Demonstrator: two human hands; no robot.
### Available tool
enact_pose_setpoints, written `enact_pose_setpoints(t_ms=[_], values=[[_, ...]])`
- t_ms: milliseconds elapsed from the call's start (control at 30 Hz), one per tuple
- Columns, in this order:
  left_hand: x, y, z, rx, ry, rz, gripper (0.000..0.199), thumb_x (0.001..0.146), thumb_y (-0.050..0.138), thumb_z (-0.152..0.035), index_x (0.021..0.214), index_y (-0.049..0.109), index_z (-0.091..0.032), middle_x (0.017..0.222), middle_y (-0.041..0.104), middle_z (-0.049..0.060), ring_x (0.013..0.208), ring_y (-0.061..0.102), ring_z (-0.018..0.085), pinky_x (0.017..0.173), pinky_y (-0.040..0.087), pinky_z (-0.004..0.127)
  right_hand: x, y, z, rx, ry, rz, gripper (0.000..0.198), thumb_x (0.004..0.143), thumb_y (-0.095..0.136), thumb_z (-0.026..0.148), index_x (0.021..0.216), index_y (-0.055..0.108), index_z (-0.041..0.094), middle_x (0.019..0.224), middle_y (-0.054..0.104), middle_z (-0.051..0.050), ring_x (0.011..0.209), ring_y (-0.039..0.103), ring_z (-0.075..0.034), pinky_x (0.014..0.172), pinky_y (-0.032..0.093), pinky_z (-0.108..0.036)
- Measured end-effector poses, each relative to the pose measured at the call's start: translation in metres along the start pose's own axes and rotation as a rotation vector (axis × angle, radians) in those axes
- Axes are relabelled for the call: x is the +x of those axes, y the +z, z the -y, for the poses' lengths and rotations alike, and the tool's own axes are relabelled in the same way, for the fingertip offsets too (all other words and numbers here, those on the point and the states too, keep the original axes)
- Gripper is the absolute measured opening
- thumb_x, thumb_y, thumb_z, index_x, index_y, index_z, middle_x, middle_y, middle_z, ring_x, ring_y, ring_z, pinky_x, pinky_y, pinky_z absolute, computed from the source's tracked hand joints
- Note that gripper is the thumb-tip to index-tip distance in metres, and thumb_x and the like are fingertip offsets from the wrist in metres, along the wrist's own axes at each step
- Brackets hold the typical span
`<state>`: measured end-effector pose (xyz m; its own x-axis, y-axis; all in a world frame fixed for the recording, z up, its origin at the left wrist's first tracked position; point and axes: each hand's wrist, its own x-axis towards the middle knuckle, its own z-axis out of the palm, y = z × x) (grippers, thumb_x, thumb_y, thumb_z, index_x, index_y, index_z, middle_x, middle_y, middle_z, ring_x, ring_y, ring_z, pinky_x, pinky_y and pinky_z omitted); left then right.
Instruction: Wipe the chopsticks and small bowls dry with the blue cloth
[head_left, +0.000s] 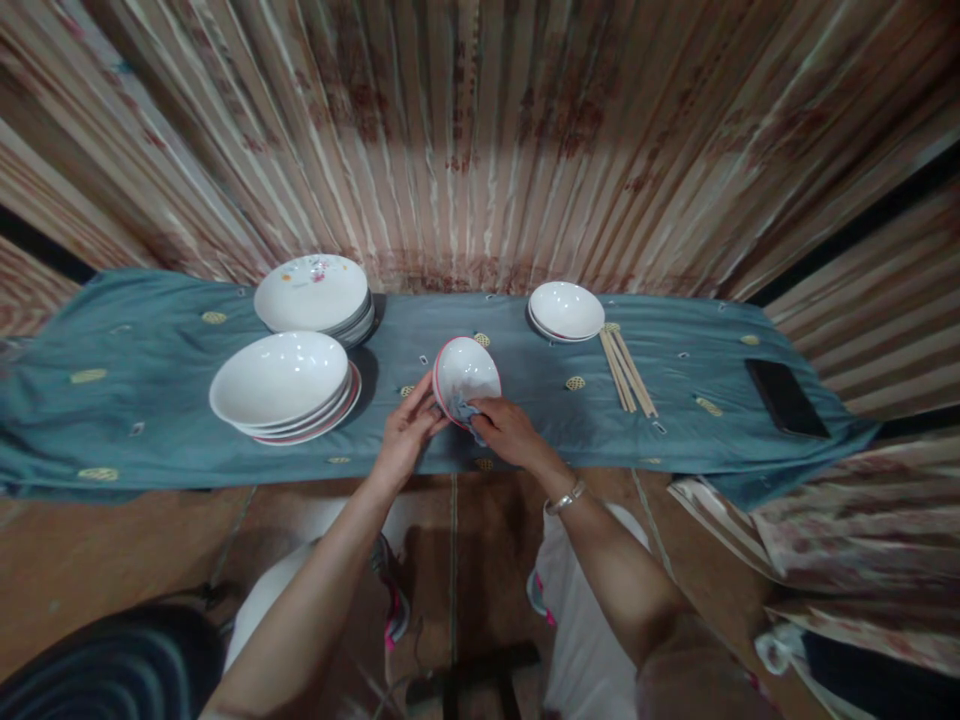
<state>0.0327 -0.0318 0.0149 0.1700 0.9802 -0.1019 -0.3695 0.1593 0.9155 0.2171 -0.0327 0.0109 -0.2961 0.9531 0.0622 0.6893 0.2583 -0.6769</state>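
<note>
A small white bowl with a red rim (466,368) is tilted up over the near edge of the table. My left hand (411,422) grips it from the left side, fingers along its outer wall. My right hand (508,430) is closed on a bluish cloth (471,414) and presses it against the bowl's near inner wall. Part of the cloth is hidden under the fingers. To the right of the bowl, two or so white bowls (567,308) sit nested, with several wooden chopsticks (628,372) lying beside them.
At the left stand a stack of large white bowls (279,378) and, behind it, a stack of floral plates (312,290). A black phone (786,398) lies at the right end of the table's green cloth (697,370). Curtains (465,150) hang behind. A black round stool (112,665) is at lower left.
</note>
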Motion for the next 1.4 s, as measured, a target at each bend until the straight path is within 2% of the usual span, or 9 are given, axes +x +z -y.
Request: enact_pose_setpoints(t_ms=[200, 367, 633, 800, 1000, 1100, 1167, 1267, 1400], values=[[0.002, -0.001, 0.005, 0.028, 0.052, 0.007, 0.077, 0.064, 0.087, -0.026, 0.137, 0.062, -0.027, 0.140, 0.064, 0.011, 0.125, 0.061, 0.030, 0.094, 0.057, 0.040, -0.001, 0.001, 0.007, 0.512, -0.090, -0.013, 0.029, 0.092, 0.050, 0.032, 0.102, 0.073, 0.017, 0.086, 0.071, -0.001, 0.081, 0.064, -0.017, 0.074, 0.048, -0.025], [0.005, -0.001, 0.010, 0.134, 0.163, -0.039, 0.071, 0.061, 0.088, -0.024, 0.128, 0.067, -0.024, 0.132, 0.068, 0.011, 0.115, 0.066, 0.027, 0.095, 0.055, 0.037, -0.002, 0.001, 0.014, 0.663, -0.088, -0.101, 0.031, 0.087, 0.060, 0.040, 0.102, 0.073, 0.017, 0.090, 0.072, -0.002, 0.083, 0.063, -0.017, 0.074, 0.048, -0.025], [0.005, -0.001, 0.009, 0.334, 0.200, -0.108, 0.064, 0.061, 0.084, -0.023, 0.121, 0.064, -0.023, 0.113, 0.069, 0.009, 0.095, 0.068, 0.022, 0.079, 0.057, 0.032, -0.007, -0.005, 0.019, 0.547, -0.115, -0.190, 0.034, 0.087, 0.060, 0.040, 0.109, 0.072, 0.016, 0.088, 0.072, -0.002, 0.075, 0.062, -0.015, 0.071, 0.048, -0.024], [0.003, 0.004, 0.007, 0.443, 0.211, -0.095, 0.059, 0.065, 0.080, -0.028, 0.121, 0.059, -0.023, 0.105, 0.066, 0.005, 0.085, 0.068, 0.018, 0.075, 0.058, 0.032, -0.011, -0.009, 0.021, 0.443, -0.136, -0.272, 0.036, 0.090, 0.058, 0.037, 0.118, 0.069, 0.018, 0.098, 0.074, -0.004, 0.081, 0.066, -0.017, 0.076, 0.051, -0.026], [0.002, 0.005, 0.008, 0.586, 0.247, -0.020, 0.067, 0.076, 0.074, -0.034, 0.138, 0.050, -0.026, 0.100, 0.065, 0.003, 0.078, 0.067, 0.016, 0.074, 0.058, 0.032, -0.014, -0.020, 0.023, 0.305, -0.127, -0.286, 0.033, 0.090, 0.057, 0.032, 0.118, 0.068, 0.019, 0.094, 0.074, -0.004, 0.077, 0.066, -0.018, 0.075, 0.051, -0.028], [0.005, 0.001, 0.005, 0.739, 0.346, -0.009, 0.071, 0.081, 0.072, -0.039, 0.146, 0.045, -0.027, 0.113, 0.063, 0.007, 0.087, 0.067, 0.019, 0.080, 0.059, 0.037, -0.014, -0.025, 0.021, 0.265, -0.123, -0.278, 0.027, 0.089, 0.057, 0.029, 0.110, 0.071, 0.018, 0.090, 0.073, -0.004, 0.075, 0.065, -0.018, 0.074, 0.050, -0.027], [0.008, -0.001, 0.001, 0.882, 0.467, -0.016, 0.069, 0.083, 0.072, -0.041, 0.146, 0.048, -0.027, 0.133, 0.057, 0.013, 0.109, 0.064, 0.025, 0.092, 0.056, 0.044, -0.014, -0.028, 0.019, 0.262, -0.130, -0.273, 0.026, 0.088, 0.058, 0.027, 0.109, 0.071, 0.019, 0.090, 0.073, -0.004, 0.076, 0.065, -0.018, 0.074, 0.051, -0.027], [0.014, -0.002, -0.005, 1.057, 0.635, 0.074, 0.055, 0.088, 0.066, -0.040, 0.141, 0.055, -0.026, 0.153, 0.044, 0.015, 0.140, 0.045, 0.033, 0.112, 0.042, 0.053, -0.015, -0.033, 0.016, 0.282, -0.134, -0.261, 0.026, 0.088, 0.058, 0.027, 0.108, 0.072, 0.019, 0.091, 0.074, -0.004, 0.080, 0.066, -0.019, 0.077, 0.052, -0.029], [0.022, 0.001, -0.010, 1.109, 0.738, 0.154, 0.043, 0.090, 0.064, -0.040, 0.129, 0.063, -0.022, 0.135, 0.059, 0.014, 0.141, 0.044, 0.033, 0.115, 0.037, 0.055, -0.018, -0.036, 0.011, 0.366, -0.152, -0.277, 0.029, 0.088, 0.058, 0.030, 0.110, 0.071, 0.019, 0.100, 0.076, -0.006, 0.091, 0.068, -0.021, 0.086, 0.052, -0.031]])
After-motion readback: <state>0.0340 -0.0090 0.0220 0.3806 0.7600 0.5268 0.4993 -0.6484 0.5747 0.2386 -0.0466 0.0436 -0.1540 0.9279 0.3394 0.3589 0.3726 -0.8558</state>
